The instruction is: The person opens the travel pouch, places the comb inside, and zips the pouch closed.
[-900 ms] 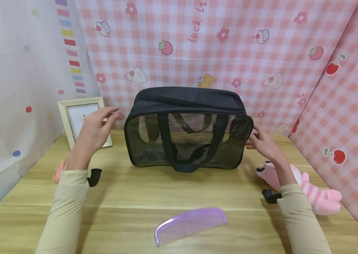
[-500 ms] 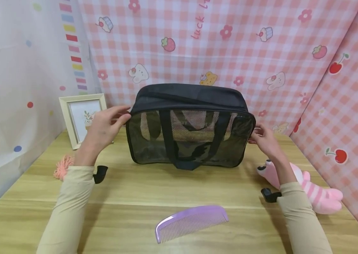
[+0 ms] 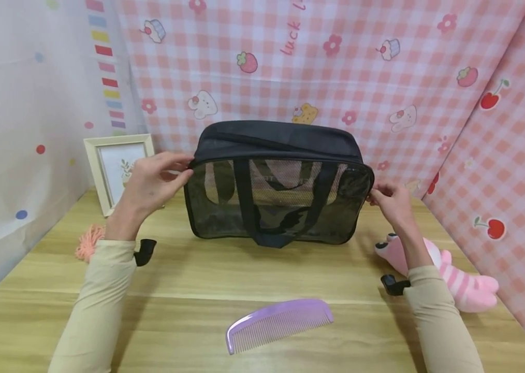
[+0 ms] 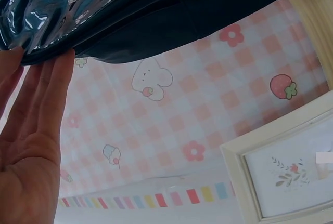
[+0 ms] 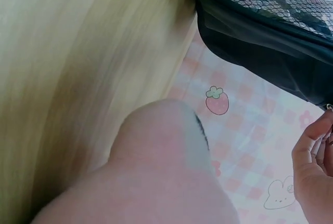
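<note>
A black see-through bag (image 3: 218,220) with two dark straps stands upright on the table in the head view. My left hand (image 3: 150,184) pinches its upper left edge, thumb in front and fingers behind. In the left wrist view the fingers (image 4: 44,99) lie straight against that edge. At the bag's right side, my right hand (image 3: 392,204) holds a small metal zipper pull (image 5: 329,107) between thumb and fingertips. The top of the bag is black, and a zipper line (image 3: 281,145) runs slantwise across it.
A purple comb (image 3: 278,324) lies on the wooden table (image 3: 188,280) in front of the bag. A cream picture frame (image 3: 95,178) stands at left, with a coral yarn tassel (image 3: 87,243) nearer. Under my right forearm lies a pink plush toy (image 3: 460,282).
My left hand has moved right, from beside the bag onto its upper left edge. The right fingers have closed at the bag's right side. The comb and plush toy lie as before.
</note>
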Demonstrator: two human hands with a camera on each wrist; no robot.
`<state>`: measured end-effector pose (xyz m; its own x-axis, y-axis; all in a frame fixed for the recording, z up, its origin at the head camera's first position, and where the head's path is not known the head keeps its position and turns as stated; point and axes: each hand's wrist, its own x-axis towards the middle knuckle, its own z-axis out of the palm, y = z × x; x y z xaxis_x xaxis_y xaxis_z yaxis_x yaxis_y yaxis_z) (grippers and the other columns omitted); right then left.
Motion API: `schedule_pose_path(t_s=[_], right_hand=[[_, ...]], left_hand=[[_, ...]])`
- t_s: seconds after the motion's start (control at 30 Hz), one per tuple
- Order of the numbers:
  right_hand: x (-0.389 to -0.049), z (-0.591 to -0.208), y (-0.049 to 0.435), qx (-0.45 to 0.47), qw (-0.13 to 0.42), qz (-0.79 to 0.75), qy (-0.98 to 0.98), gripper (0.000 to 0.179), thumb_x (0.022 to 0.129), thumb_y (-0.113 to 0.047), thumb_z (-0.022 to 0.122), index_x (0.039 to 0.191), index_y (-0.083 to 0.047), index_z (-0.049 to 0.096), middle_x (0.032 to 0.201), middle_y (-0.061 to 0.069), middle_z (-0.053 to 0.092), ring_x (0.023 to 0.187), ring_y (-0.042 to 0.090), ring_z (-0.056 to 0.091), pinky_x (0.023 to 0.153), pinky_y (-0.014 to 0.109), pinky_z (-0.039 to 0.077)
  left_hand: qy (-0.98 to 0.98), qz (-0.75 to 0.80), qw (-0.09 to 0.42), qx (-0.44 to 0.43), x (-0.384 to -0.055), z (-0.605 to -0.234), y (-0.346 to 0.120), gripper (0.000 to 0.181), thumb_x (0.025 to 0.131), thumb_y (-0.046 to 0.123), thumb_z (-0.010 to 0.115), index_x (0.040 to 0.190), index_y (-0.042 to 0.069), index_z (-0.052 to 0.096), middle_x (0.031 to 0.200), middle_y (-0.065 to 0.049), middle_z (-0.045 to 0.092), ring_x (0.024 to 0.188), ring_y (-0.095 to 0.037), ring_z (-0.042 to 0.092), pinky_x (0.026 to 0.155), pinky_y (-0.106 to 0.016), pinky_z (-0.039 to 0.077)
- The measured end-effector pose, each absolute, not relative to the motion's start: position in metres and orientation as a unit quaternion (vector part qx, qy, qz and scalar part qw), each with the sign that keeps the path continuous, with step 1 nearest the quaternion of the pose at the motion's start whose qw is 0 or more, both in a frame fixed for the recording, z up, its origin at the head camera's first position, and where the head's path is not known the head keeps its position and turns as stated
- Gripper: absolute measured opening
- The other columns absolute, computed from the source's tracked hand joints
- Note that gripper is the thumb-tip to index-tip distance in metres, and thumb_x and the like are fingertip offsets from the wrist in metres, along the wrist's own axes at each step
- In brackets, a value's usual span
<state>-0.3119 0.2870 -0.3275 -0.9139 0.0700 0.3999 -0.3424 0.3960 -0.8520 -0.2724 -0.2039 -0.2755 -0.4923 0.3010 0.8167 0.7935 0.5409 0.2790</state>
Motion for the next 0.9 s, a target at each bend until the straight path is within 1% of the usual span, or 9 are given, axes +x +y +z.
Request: schedule_pose_path(t_s=[0.07,0.23,0.37,0.43,0.53,0.63,0.7,0.83,0.9], right_hand=[[-0.313,-0.329,0.287,0.081,0.192,0.54,-0.815,0.017,0.092,-0.002,0.054,0.096,0.013,0.059,0.069,-0.005,0.062,0.063,0.006,0.059,0.058,0.016,0.055],[-0.312,-0.329,0.287,0.063,0.188,0.545,-0.815,0.017,0.092,-0.008,0.056,0.092,0.008,0.061,0.066,-0.006,0.062,0.061,0.004,0.058,0.057,0.015,0.054],[-0.31,-0.323,0.281,0.041,0.205,0.547,-0.811,0.018,0.092,-0.015,0.059,0.087,0.002,0.063,0.064,-0.01,0.062,0.06,0.006,0.058,0.058,0.016,0.055],[-0.309,-0.32,0.277,0.036,0.216,0.545,-0.809,0.02,0.091,-0.017,0.06,0.088,0.002,0.064,0.065,-0.009,0.063,0.059,0.007,0.059,0.059,0.017,0.055],[-0.311,-0.318,0.272,0.029,0.223,0.542,-0.81,0.024,0.09,-0.019,0.062,0.092,0.005,0.065,0.065,-0.01,0.063,0.058,0.006,0.06,0.059,0.016,0.055],[-0.312,-0.318,0.268,0.016,0.229,0.556,-0.799,0.023,0.09,-0.016,0.062,0.094,0.006,0.065,0.064,-0.012,0.062,0.056,0.005,0.061,0.057,0.014,0.054],[-0.313,-0.319,0.268,0.009,0.234,0.562,-0.793,0.019,0.089,-0.015,0.062,0.092,0.004,0.065,0.063,-0.013,0.062,0.055,0.004,0.061,0.056,0.013,0.054],[-0.313,-0.317,0.269,0.012,0.242,0.564,-0.789,0.012,0.09,-0.014,0.062,0.084,-0.004,0.065,0.061,-0.014,0.062,0.054,0.003,0.06,0.055,0.011,0.052],[-0.311,-0.315,0.269,0.019,0.243,0.587,-0.772,0.011,0.089,-0.011,0.062,0.079,-0.008,0.066,0.06,-0.012,0.062,0.053,0.004,0.06,0.055,0.012,0.052]], left_hand=[[-0.794,-0.337,0.367,-0.347,-0.273,-0.276,-0.204,0.028,0.08,-0.006,0.072,0.108,-0.001,0.07,0.098,-0.013,0.069,0.08,-0.022,0.067,0.064,-0.029,0.059],[-0.798,-0.335,0.364,-0.344,-0.275,-0.278,-0.205,0.028,0.079,-0.006,0.072,0.107,-0.001,0.07,0.098,-0.012,0.069,0.079,-0.022,0.068,0.064,-0.023,0.058],[-0.801,-0.336,0.361,-0.341,-0.273,-0.278,-0.206,0.028,0.08,-0.006,0.072,0.107,-0.001,0.07,0.098,-0.013,0.069,0.079,-0.023,0.068,0.064,-0.023,0.058],[-0.801,-0.334,0.361,-0.34,-0.273,-0.278,-0.206,0.027,0.08,-0.006,0.072,0.106,-0.002,0.07,0.098,-0.014,0.069,0.079,-0.023,0.068,0.063,-0.025,0.059],[-0.802,-0.33,0.365,-0.338,-0.272,-0.278,-0.209,0.027,0.079,-0.007,0.072,0.106,-0.002,0.071,0.097,-0.014,0.069,0.078,-0.023,0.068,0.062,-0.029,0.059],[-0.803,-0.326,0.365,-0.341,-0.272,-0.279,-0.211,0.027,0.079,-0.007,0.072,0.105,-0.001,0.071,0.096,-0.014,0.069,0.078,-0.022,0.067,0.061,-0.031,0.06],[-0.802,-0.327,0.362,-0.345,-0.272,-0.279,-0.211,0.027,0.079,-0.007,0.072,0.105,-0.001,0.071,0.096,-0.013,0.069,0.078,-0.022,0.067,0.062,-0.03,0.06],[-0.799,-0.331,0.359,-0.352,-0.273,-0.277,-0.21,0.027,0.079,-0.008,0.071,0.105,-0.001,0.071,0.096,-0.013,0.07,0.078,-0.021,0.067,0.063,-0.027,0.059],[-0.797,-0.332,0.358,-0.354,-0.273,-0.275,-0.209,0.027,0.079,-0.009,0.071,0.105,-0.001,0.071,0.097,-0.013,0.07,0.077,-0.022,0.068,0.063,-0.028,0.059]])
